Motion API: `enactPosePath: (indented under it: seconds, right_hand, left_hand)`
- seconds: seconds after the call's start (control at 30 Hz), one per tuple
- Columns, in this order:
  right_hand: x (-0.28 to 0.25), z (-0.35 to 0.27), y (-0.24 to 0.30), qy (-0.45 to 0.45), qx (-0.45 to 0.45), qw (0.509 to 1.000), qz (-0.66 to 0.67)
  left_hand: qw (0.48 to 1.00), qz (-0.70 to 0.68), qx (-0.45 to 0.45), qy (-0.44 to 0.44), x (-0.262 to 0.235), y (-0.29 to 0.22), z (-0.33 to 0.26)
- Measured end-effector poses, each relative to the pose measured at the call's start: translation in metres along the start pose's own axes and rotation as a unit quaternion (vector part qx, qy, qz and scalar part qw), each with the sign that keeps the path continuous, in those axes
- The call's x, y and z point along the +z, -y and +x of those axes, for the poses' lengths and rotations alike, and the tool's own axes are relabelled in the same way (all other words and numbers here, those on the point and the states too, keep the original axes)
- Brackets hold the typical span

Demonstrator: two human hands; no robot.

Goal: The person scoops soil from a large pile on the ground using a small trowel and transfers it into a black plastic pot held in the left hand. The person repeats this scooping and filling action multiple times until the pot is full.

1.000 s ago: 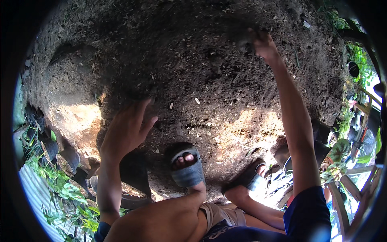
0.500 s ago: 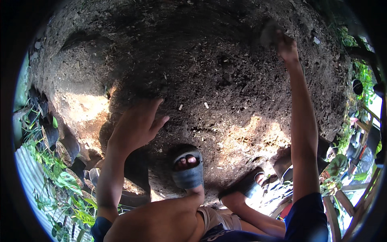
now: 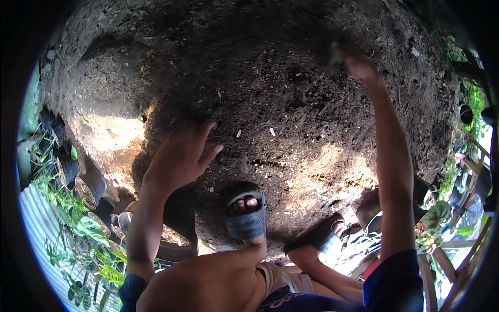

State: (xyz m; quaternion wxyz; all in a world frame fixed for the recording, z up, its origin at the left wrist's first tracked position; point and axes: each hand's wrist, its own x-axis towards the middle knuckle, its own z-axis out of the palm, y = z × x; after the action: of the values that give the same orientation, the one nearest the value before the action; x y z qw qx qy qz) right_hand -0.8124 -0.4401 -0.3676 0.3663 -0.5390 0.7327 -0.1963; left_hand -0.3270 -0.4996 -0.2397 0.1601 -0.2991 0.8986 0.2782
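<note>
My left hand (image 3: 179,153) hovers over or rests on the dark soil (image 3: 249,99) at left of the middle. Its thumb and one finger show stretched apart, and nothing is seen in it; the other fingers fade into shadow. At the far right my right arm reaches out, and my right hand (image 3: 359,66) is smeared by motion. Its fingers are closed round a dark greyish thing (image 3: 337,54) low over the soil, too blurred to name.
Two small pale bits (image 3: 272,132) lie on the soil in the middle. My sandalled foot (image 3: 245,221) stands close below them, my other foot (image 3: 317,242) to its right. Plants and dark pots (image 3: 91,187) edge the left side; wooden slats (image 3: 444,262) and leaves the right.
My right hand has swept a little left and down with the greyish thing. The left hand has hardly moved; the whole view has shifted slightly.
</note>
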Motion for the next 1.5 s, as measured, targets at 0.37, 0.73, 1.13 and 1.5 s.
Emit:
enactPosePath:
  seconds: [0.37, 0.73, 1.13, 1.5]
  right_hand:
    - [0.005, -0.002, 0.031, -0.009, 0.086, 0.995, 0.042]
    - [0.032, 0.03, 0.042, 0.038, 0.035, 0.99, -0.128]
    - [0.03, 0.053, 0.071, -0.22, 0.09, 0.969, 0.067]
    - [0.03, 0.044, 0.114, -0.07, 0.012, 0.996, -0.049]
  left_hand:
    - [1.0, 0.011, -0.006, 0.0, -0.001, -0.003, 0.001]
    - [0.999, 0.008, 0.022, -0.037, 0.005, 0.001, 0.0]
    - [0.998, 0.023, 0.031, -0.049, -0.003, 0.002, -0.005]
    - [1.0, 0.003, -0.015, 0.0, -0.005, 0.002, -0.005]
